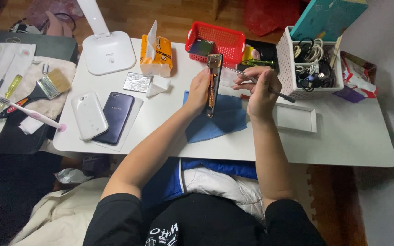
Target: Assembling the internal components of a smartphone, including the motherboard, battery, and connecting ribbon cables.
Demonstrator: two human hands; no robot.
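I noted the left hand clamping the opened phone upright, steadying it while the right hand pinched tweezers.

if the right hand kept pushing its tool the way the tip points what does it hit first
Most likely the opened phone that the left hand holds on edge; the thin tool in the right hand points left toward it, though depth is unclear.

Low white table on wooden floor, white desk lamp at rear.

Black short-sleeved shirt (white print on front), bare forearms.
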